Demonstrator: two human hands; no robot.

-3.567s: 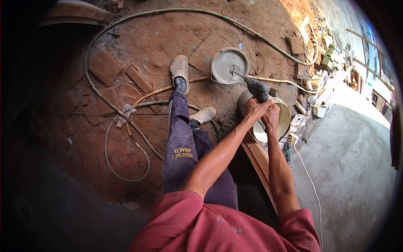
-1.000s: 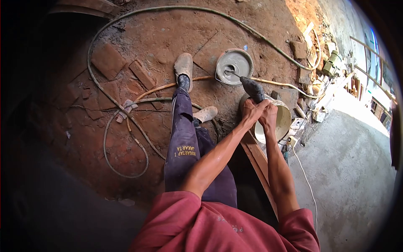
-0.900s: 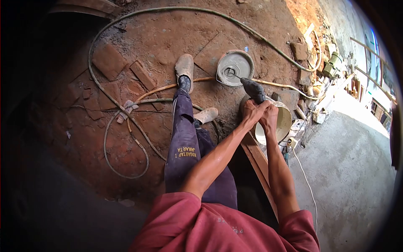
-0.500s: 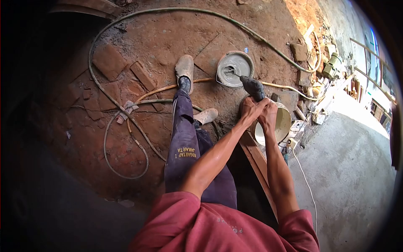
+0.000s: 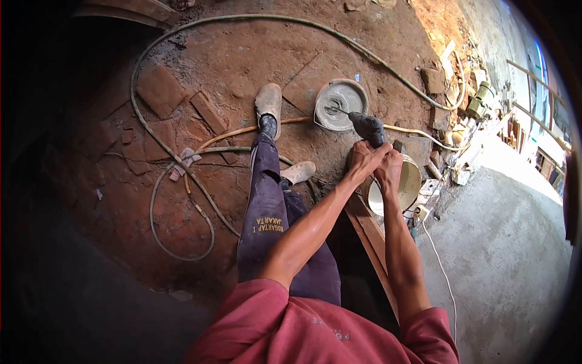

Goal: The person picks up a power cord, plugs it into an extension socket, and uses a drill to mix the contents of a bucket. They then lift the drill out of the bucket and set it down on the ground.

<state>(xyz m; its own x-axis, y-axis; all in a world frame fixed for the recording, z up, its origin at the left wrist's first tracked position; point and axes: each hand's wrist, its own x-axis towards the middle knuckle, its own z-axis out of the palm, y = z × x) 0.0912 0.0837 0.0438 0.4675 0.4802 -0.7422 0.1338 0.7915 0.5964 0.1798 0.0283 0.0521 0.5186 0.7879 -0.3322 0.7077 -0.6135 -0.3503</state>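
Both my hands are wrapped around a dark power drill [image 5: 367, 128] fitted with a thin metal mixing rod [image 5: 339, 110]. My left hand [image 5: 366, 159] grips its rear on the left side. Against it, my right hand [image 5: 389, 167] is closed on the handle from the right; some fingers are hidden. The rod slants into a round bucket [image 5: 317, 117] of wet grey mix [image 5: 345, 96], its end near the lower-left part of the surface. The bucket stands on the dirt floor ahead of my feet.
A second pale bucket [image 5: 412, 182] stands beside my right hand. Wooden planks [image 5: 368, 233] lie below it. A long hose [image 5: 267, 16] loops over the ground among broken tiles and bricks [image 5: 208, 111]. A white cable [image 5: 441, 261] crosses the concrete at right.
The drill has dipped slightly toward me and the rod's end has shifted to the lower left in the mix. Both hands keep hold of the drill.
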